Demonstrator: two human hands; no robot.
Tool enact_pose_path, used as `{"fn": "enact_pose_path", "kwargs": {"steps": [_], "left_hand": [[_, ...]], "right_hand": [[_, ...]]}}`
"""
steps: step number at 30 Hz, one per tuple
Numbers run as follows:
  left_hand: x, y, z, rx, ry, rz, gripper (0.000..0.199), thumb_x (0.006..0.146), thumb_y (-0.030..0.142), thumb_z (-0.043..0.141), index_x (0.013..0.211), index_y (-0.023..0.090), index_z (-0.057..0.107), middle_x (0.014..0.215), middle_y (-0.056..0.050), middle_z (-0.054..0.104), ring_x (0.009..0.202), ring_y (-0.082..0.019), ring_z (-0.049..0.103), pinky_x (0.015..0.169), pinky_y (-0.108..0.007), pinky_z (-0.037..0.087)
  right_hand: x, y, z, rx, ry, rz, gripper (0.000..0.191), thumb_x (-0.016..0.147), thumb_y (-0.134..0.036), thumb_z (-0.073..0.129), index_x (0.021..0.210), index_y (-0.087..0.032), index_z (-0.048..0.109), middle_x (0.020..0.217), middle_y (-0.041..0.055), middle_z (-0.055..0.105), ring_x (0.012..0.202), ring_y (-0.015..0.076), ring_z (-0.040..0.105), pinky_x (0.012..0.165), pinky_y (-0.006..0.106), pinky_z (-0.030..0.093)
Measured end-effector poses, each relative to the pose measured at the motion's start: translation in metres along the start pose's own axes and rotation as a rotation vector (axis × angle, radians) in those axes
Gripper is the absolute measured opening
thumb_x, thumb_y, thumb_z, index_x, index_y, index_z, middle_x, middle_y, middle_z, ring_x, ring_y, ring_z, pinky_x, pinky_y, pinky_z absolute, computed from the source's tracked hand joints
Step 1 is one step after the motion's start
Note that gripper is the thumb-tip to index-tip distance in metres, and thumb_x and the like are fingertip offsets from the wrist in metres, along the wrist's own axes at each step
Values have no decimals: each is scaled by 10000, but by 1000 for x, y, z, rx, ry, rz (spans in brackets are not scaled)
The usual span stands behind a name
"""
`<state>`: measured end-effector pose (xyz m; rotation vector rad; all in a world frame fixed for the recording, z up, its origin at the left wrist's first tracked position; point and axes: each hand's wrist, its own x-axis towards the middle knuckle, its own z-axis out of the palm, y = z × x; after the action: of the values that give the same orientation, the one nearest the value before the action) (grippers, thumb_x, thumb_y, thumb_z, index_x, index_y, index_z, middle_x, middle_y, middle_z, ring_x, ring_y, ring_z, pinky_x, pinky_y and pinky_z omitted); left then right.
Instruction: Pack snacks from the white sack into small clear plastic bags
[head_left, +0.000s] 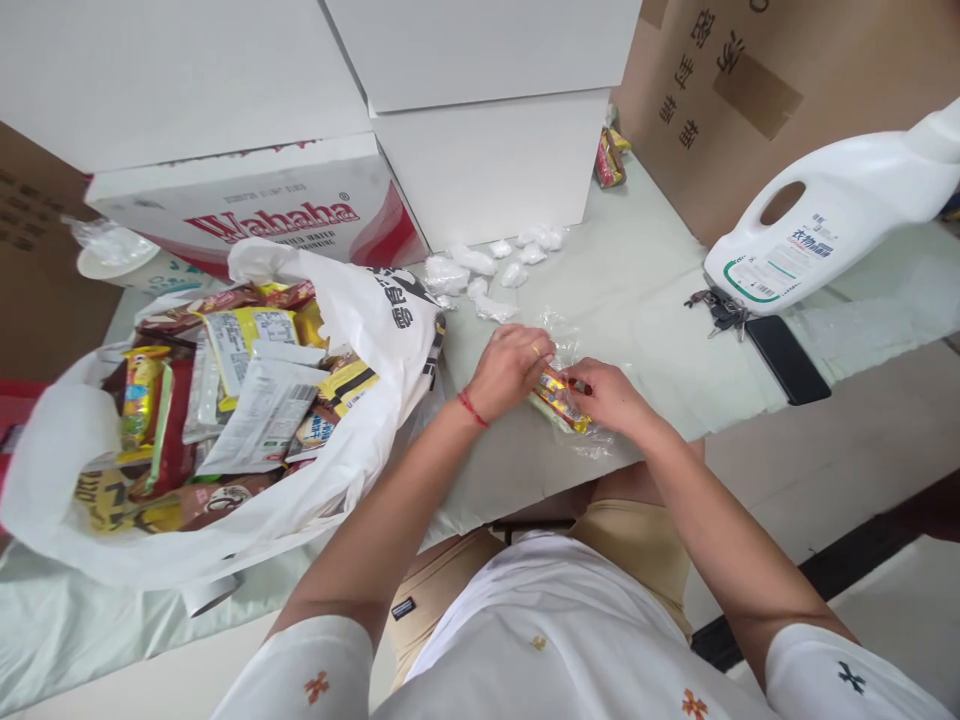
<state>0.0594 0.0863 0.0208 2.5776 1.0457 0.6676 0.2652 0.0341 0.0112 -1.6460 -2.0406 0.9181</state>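
- Two hands are busy over one snack packet, yellow and red, at the centre of the frame, with crinkled clear film about it.
- Left hand, a red cord at its wrist: the fingers bend over the packet's upper end, but their tips are hidden, so I cannot tell whether they grip packet, film or neither.
- Right hand: thumb and fingers pinch the packet's right side.
- As I judge it, the step in hand is managing packet and film together; wrapping or unwrapping, I cannot say. The next move calls for one hand to steady the packet while the other minds the loose film.
- Pale green cloth covers the table. Several small crumpled plastic bundles lie at upper centre, near the white boxes.
- Over at the left of the frame, a white carrier bag gapes, heaped with assorted packets; a Wahaha carton stands behind it.
- Towards the right lie keys, a dark phone and a white bottle, with a brown carton behind.
- Pale flooring shows at lower right.
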Motion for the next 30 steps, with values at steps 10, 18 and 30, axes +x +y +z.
{"fn": "enact_pose_path", "kwargs": {"steps": [10,18,30], "left_hand": [[26,3,35,283,-229,-126,242,1045,241,401,1063,186,636,894,-76,755,842,-243,693,824,-397,339],[33,3,38,198,-265,-250,241,1017,294,464,1000,198,685,892,-86,752,915,-257,674,881,-405,375],[31,2,49,135,80,-643,569,736,264,763,1273,263,575,1242,-127,598,1248,-342,510,1049,-475,403]], "right_hand": [[-35,16,-6,275,145,200,407,857,-587,651,950,-204,755,691,-12,643,587,140,518,574,262,378],[-32,45,-8,267,233,273,295,840,-498,666,778,-209,661,631,-34,584,569,126,459,564,256,325],[8,34,-20,-319,398,86,333,916,-417,643,1162,-198,694,1122,135,679,1114,314,518,933,401,433]]}}
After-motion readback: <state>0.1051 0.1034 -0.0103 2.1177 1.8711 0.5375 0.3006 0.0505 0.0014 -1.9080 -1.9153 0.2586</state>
